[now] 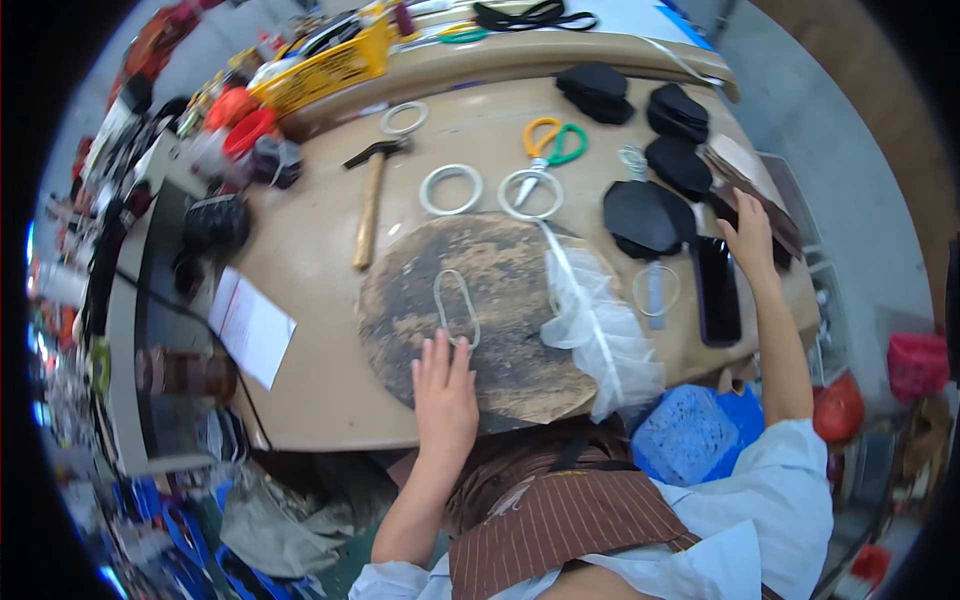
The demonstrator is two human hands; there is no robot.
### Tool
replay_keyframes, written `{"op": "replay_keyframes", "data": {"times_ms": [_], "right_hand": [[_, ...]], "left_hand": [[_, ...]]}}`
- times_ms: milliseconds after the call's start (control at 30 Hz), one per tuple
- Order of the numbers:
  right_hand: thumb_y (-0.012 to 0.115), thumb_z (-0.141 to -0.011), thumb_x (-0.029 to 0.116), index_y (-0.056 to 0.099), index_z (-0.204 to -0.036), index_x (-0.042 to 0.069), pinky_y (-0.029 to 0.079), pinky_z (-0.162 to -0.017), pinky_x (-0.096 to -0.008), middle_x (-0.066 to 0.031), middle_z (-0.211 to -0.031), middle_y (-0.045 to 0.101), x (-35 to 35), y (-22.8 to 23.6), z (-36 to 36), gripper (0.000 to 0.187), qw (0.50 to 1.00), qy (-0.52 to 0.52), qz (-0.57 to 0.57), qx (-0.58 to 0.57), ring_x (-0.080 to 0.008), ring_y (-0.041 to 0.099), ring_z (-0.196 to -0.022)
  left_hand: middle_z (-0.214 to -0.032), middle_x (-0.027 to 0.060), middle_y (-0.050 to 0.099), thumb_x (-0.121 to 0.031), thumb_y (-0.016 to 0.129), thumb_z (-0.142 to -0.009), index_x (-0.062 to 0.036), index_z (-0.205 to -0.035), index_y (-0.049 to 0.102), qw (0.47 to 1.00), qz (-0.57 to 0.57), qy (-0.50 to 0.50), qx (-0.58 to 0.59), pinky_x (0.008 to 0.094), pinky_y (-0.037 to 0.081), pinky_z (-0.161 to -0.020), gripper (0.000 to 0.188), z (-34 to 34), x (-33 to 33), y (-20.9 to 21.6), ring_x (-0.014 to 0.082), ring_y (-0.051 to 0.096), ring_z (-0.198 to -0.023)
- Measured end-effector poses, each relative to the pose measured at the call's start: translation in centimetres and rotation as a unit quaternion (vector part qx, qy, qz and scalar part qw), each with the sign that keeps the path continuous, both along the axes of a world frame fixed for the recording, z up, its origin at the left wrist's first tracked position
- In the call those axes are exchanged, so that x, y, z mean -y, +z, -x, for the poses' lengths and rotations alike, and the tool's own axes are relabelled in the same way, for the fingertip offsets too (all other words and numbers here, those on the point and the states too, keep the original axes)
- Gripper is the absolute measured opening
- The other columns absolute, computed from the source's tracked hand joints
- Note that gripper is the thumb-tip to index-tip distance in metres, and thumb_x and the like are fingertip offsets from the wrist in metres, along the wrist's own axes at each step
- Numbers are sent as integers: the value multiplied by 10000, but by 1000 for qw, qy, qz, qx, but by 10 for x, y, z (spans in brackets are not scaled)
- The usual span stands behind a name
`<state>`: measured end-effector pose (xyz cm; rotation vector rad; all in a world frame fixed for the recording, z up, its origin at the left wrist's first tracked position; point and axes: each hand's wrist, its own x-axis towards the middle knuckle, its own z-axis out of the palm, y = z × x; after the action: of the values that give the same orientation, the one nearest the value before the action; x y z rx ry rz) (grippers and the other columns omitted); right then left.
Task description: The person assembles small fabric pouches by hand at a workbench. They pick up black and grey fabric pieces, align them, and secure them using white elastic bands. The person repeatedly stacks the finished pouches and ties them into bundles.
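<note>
My left hand [445,395] lies flat at the near edge of a round, worn wooden board [510,310], fingers stretched out. Its fingertips touch or nearly touch a thin pale loop of cord [459,308] on the board. Over at the right, my right hand [750,235] is at a stack of dark brown flat pieces [785,232], thumb apart from the fingers; nothing shows clearly in its grasp. A black phone [717,300] lies just below that hand. Gathered white sheer fabric [600,330] with a white band covers the board's right side.
Beyond the board lie a wooden-handled hammer [370,205], white rings [450,190] and scissors [553,145] with orange and green handles. Several black fabric pieces [648,215] sit at the right. A white paper [252,325] and a yellow basket [325,80] are on the left; a blue stool [690,435] stands below.
</note>
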<state>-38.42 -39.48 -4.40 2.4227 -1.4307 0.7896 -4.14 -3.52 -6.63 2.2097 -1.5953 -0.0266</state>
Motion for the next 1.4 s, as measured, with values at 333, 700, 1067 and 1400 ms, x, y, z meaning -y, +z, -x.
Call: {"op": "replay_keyframes", "data": {"times_ms": [333,700,1067,1400], "right_hand": [[707,-746,84,617,-1051,26,472,-892,-415,-139,-1038,604,-161,21,-215,323,808,544,-225,-5,-318,568,-1020],[661,-807,79,564,-1110,-13,501,-813,-374,-174,-1059,588,-208,34,-236,331,748,477,-452,88,-342,607,-935],[628,-799,47,540,-1216,-1,374,-1015,-430,-230,-1291,480,-146,15,-166,429,902,335,-265,61,-396,473,-1199],[610,-781,1,575,-1132,-7,447,-906,-388,-188,-1104,605,-156,30,-165,352,882,332,-311,124,-339,585,-1037]], "left_hand": [[-993,127,616,9,618,-746,8,-1037,642,995,63,-53,-49,368,501,-829,291,-16,-8,21,283,612,-949],[-960,130,589,-12,659,-776,-27,-936,628,978,124,-88,-141,386,503,-754,163,-45,-6,4,312,602,-867],[-1052,228,596,-142,706,-789,-36,-1112,597,962,33,267,40,380,470,-854,356,-312,-14,78,343,583,-1004],[-1251,352,486,-542,747,-704,123,-1334,339,887,251,380,-79,434,390,-1019,1002,-404,175,60,432,477,-1201]]}}
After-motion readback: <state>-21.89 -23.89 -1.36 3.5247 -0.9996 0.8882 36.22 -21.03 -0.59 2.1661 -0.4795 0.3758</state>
